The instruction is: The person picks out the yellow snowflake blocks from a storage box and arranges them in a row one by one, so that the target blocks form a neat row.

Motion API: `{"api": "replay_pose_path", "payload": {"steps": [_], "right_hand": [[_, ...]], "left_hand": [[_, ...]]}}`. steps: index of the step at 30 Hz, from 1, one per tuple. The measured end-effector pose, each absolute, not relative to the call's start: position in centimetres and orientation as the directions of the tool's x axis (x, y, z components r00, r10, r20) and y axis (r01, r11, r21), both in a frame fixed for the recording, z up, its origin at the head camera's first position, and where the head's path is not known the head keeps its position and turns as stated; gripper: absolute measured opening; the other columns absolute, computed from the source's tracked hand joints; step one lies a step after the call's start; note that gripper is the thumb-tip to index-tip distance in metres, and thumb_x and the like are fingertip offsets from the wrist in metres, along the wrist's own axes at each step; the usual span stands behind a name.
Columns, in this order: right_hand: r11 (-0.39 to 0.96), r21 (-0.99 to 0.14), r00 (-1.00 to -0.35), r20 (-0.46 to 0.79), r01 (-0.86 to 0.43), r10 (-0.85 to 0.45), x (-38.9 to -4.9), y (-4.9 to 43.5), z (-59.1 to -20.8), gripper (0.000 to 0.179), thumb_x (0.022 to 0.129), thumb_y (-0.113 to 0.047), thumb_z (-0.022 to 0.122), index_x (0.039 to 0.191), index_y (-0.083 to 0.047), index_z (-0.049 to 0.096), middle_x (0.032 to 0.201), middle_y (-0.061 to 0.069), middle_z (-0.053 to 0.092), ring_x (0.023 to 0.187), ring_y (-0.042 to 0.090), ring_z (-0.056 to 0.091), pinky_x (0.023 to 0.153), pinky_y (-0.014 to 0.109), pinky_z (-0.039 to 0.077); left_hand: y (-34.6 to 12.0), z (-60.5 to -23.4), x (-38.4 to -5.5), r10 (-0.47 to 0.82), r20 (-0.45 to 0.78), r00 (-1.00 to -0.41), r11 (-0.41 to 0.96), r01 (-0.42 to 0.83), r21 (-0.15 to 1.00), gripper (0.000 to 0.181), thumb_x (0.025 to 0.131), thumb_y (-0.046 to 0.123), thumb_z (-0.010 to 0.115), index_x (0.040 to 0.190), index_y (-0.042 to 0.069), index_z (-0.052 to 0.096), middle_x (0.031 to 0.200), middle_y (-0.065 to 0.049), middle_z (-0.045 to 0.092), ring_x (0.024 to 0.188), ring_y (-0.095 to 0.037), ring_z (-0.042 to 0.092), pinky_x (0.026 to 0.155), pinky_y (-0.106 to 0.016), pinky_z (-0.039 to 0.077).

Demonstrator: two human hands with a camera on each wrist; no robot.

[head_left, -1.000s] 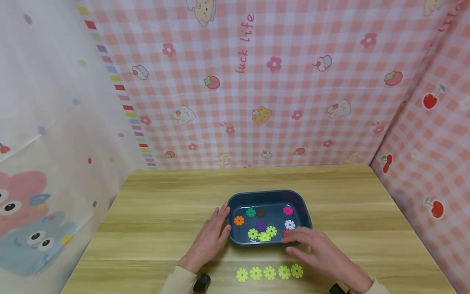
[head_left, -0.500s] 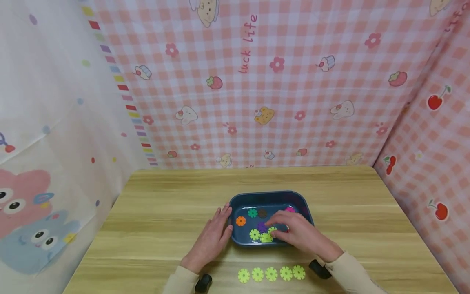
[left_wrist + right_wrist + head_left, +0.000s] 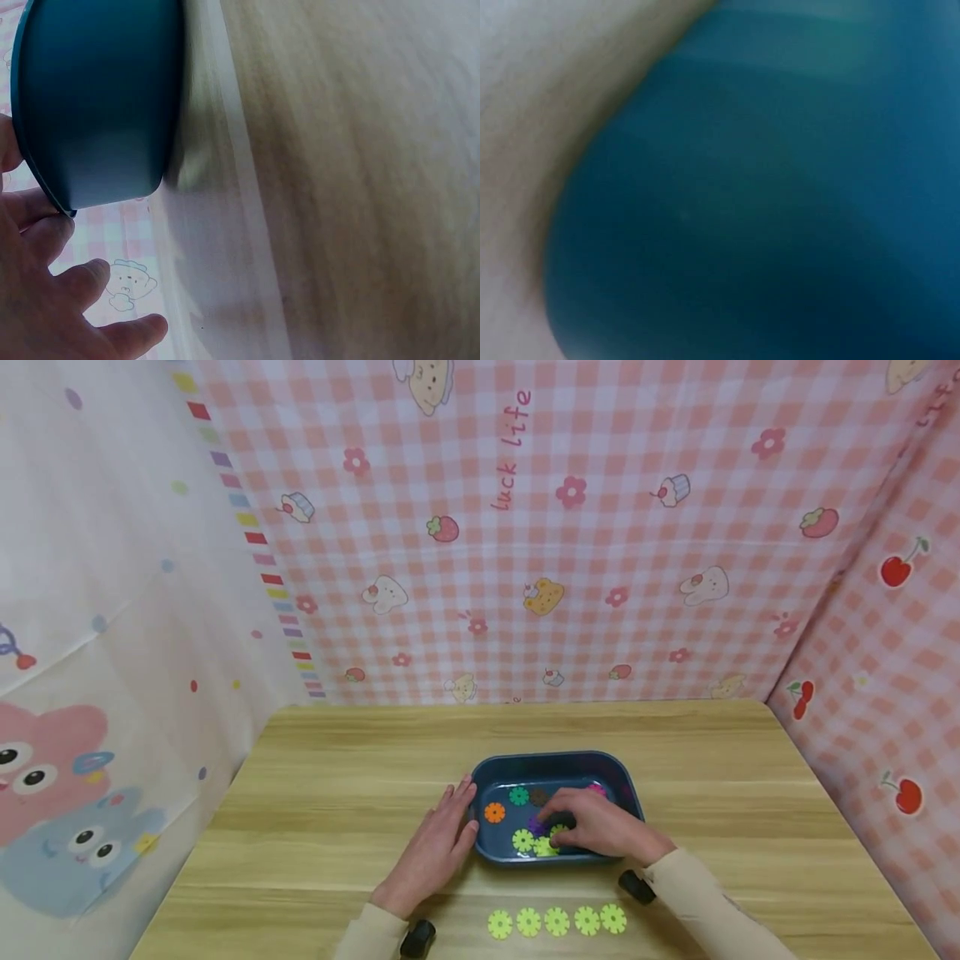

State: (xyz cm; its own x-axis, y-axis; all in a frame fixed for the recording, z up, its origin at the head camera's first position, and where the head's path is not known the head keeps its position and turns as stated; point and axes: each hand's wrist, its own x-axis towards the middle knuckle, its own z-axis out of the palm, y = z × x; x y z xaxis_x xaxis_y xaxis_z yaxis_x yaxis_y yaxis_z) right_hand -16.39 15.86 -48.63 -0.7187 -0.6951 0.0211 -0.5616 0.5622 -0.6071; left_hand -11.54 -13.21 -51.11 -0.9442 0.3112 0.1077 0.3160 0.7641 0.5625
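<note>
Grip unclear: your right hand (image 3: 600, 822) partly covers a yellow disc (image 3: 557, 832), lower centre; crowding discs (image 3: 545, 847) could snag. Left hand (image 3: 431, 847), fingers loose, touches the tray (image 3: 551, 765): it might slide.

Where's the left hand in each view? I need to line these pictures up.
Head: left hand sits below centre, slightly left of the middle, at the container's left end.
Left wrist: lower left corner, at the container's rim.
Right wrist: not in it.
Shared landmark: the dark blue container, in all three.
</note>
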Motion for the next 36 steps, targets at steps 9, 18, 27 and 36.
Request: {"api": "replay_pose_path", "payload": {"steps": [9,18,27,36], "right_hand": [[0.605,-0.6,-0.736,-0.039,-0.524,-0.676,-17.2,15.3,-49.5,0.03,0.085,-0.016,0.086,0.112,-0.01,0.076,0.111,-0.002,0.065,0.105,0.018,0.064,0.095,0.042,0.056],[0.652,-0.599,-0.783,-0.065,-0.465,-0.619,-17.9,15.1,-49.9,0.023,0.09,-0.014,0.082,0.111,-0.009,0.073,0.112,0.002,0.067,0.101,0.018,0.062,0.094,0.045,0.056],[0.619,-0.599,-0.752,-0.043,-0.508,-0.658,-17.7,15.4,-49.7,0.029,0.087,-0.02,0.085,0.112,-0.01,0.076,0.108,-0.003,0.067,0.097,0.016,0.062,0.087,0.037,0.056],[0.6,-0.583,-0.713,-0.049,-0.549,-0.7,-17.5,15.7,-50.2,0.034,0.083,-0.02,0.089,0.113,-0.015,0.076,0.111,-0.006,0.061,0.105,0.017,0.059,0.094,0.039,0.055]], "left_hand": [[-13.2,-51.2,-11.6,0.314,0.099,-0.944,0.764,0.313,0.564,0.056,0.111,0.029,0.047,0.162,0.009,0.035,0.171,-0.003,0.024,0.156,-0.034,0.023,0.118,-0.067,0.029],[-13.2,-51.1,-11.7,0.311,0.097,-0.945,0.766,0.31,0.563,0.056,0.111,0.029,0.047,0.162,0.009,0.035,0.171,-0.004,0.024,0.156,-0.033,0.023,0.118,-0.066,0.029],[-13.2,-51.1,-11.5,0.307,0.099,-0.946,0.764,0.308,0.567,0.056,0.111,0.028,0.047,0.162,0.008,0.035,0.171,-0.004,0.025,0.156,-0.034,0.024,0.118,-0.066,0.029],[-13.2,-51.2,-11.5,0.31,0.106,-0.945,0.76,0.313,0.569,0.055,0.111,0.028,0.048,0.161,0.008,0.036,0.17,-0.005,0.026,0.155,-0.034,0.024,0.118,-0.066,0.029]]}}
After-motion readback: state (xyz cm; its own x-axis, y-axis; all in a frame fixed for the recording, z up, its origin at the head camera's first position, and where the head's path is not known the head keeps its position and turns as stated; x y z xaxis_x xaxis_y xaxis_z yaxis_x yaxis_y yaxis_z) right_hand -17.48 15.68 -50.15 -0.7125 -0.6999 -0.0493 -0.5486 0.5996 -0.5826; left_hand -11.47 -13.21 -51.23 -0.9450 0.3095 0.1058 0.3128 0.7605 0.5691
